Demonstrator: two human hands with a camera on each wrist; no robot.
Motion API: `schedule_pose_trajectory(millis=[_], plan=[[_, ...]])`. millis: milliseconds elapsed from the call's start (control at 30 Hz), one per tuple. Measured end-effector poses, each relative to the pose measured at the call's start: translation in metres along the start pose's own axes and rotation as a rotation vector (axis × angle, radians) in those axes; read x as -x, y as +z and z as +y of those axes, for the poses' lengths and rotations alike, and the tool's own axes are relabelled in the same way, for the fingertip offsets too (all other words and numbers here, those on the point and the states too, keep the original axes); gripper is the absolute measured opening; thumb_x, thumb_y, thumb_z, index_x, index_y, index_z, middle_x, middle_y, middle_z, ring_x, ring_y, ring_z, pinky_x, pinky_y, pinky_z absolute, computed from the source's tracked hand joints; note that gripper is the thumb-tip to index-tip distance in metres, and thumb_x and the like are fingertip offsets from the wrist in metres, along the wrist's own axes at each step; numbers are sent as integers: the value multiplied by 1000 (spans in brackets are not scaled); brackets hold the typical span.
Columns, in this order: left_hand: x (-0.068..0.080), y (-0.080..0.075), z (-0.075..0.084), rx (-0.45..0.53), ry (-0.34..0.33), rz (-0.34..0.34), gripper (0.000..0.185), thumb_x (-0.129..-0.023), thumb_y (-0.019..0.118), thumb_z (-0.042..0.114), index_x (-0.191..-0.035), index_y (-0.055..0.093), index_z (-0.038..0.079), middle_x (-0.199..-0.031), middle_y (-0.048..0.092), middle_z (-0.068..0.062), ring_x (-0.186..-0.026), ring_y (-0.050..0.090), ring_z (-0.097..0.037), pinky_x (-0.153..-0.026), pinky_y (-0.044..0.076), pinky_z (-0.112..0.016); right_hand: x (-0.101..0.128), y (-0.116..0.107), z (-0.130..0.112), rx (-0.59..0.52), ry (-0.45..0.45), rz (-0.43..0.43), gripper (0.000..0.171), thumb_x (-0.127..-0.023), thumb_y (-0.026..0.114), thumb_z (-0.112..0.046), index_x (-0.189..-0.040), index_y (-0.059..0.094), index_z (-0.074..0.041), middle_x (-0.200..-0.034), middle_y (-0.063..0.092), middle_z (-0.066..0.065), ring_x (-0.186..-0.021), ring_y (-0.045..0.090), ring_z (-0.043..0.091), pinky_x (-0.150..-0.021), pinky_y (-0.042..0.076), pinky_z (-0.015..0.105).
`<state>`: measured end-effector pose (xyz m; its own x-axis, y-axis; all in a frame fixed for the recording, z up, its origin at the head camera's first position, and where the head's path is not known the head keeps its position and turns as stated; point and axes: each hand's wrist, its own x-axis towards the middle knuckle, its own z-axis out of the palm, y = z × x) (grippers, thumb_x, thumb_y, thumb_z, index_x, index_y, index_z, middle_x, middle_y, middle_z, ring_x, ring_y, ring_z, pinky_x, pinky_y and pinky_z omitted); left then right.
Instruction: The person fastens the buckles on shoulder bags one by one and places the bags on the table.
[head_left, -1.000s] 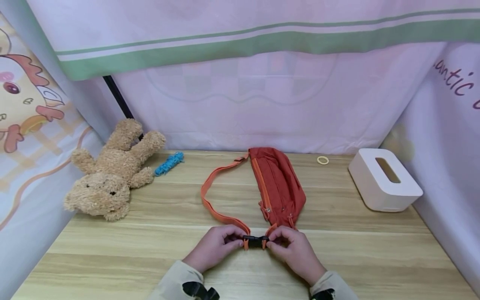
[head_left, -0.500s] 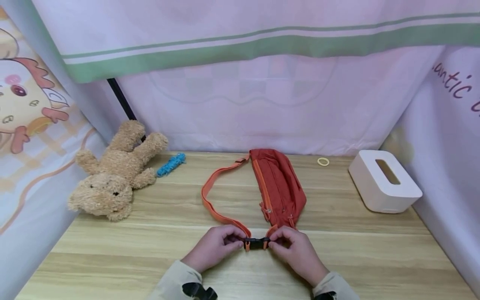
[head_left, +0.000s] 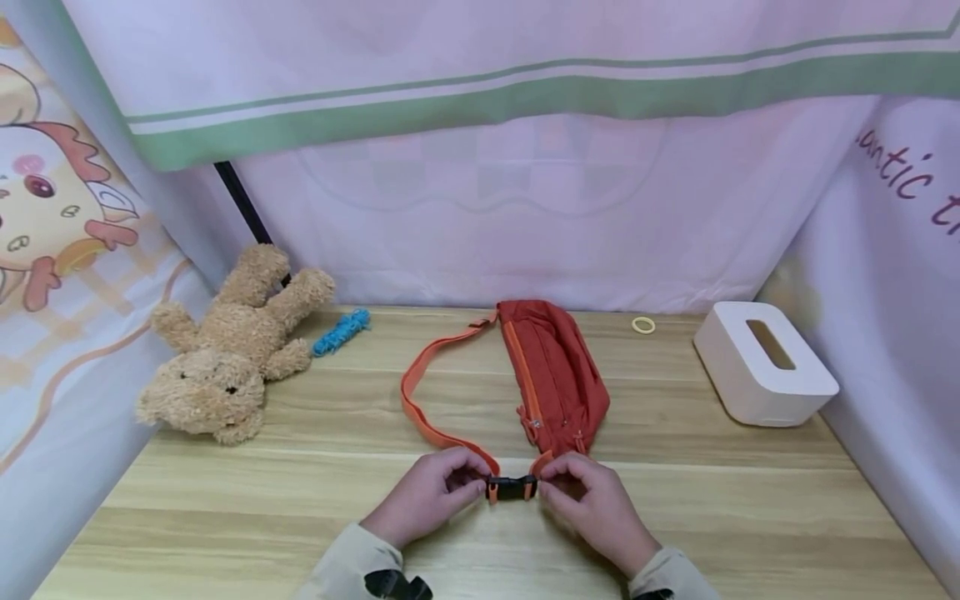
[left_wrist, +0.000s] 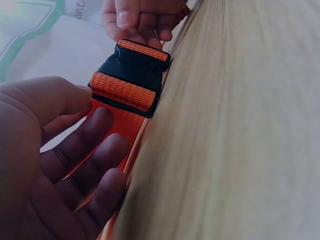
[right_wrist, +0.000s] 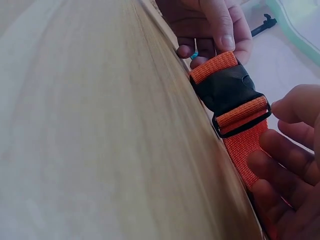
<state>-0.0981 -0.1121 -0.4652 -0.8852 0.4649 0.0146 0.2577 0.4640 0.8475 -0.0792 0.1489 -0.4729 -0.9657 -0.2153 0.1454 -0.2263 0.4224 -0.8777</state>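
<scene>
A red waist bag (head_left: 553,375) lies on the wooden table (head_left: 300,492), and its orange strap (head_left: 417,398) loops round to the front. The strap's black buckle (head_left: 512,487) sits joined between my hands, just above the tabletop. My left hand (head_left: 471,485) pinches the buckle's left end where the orange webbing enters it. My right hand (head_left: 552,488) pinches the right end. In the left wrist view the buckle (left_wrist: 131,75) lies past my curled left fingers (left_wrist: 85,150), with the other hand's fingers (left_wrist: 142,20) at its far end. The right wrist view shows the buckle (right_wrist: 227,90) from the other side.
A tan teddy bear (head_left: 225,358) lies at the left by the curtain. A blue cord bundle (head_left: 341,331) is behind it. A yellow ring (head_left: 642,325) and a white tissue box (head_left: 761,367) sit at the back right. Cloth walls enclose three sides.
Both hands keep their hold on the joined buckle in the same place. Only the head view has shifted slightly.
</scene>
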Motion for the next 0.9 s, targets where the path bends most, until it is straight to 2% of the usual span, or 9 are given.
schedule_pose_trajectory(millis=[300, 533, 700, 900], plan=[[3, -1, 0, -54, 54, 5, 10, -98, 67, 25, -107, 69, 27, -102, 63, 14, -91, 61, -4, -80, 53, -27, 4, -4, -1, 55, -109, -5, 27, -85, 79, -7, -102, 71, -27, -108, 68, -17, -105, 64, 8, -96, 52, 35], [5, -2, 1, -135, 114, 40, 13, -98, 67, 24, -109, 68, 29, -107, 61, 17, -99, 60, -5, -89, 52, -31, 6, -6, -3, 146, -219, 9, 32, -83, 81, -7, -108, 71, -23, -114, 66, -14, -110, 62, 7, -97, 51, 35], [7, -3, 4, -235, 149, 73, 15, -96, 69, 24, -110, 66, 30, -109, 57, 18, -102, 56, -4, -91, 51, -32, 7, -8, -4, 205, -223, 15, 34, -82, 83, -10, -110, 71, -25, -119, 64, -15, -114, 59, 6, -99, 50, 37], [8, -4, 7, -353, 209, 135, 17, -93, 73, 27, -109, 67, 29, -110, 54, 19, -106, 53, -5, -94, 49, -36, 8, -10, -5, 272, -212, 13, 35, -83, 83, -18, -113, 69, -28, -127, 62, -12, -122, 55, 8, -103, 47, 45]])
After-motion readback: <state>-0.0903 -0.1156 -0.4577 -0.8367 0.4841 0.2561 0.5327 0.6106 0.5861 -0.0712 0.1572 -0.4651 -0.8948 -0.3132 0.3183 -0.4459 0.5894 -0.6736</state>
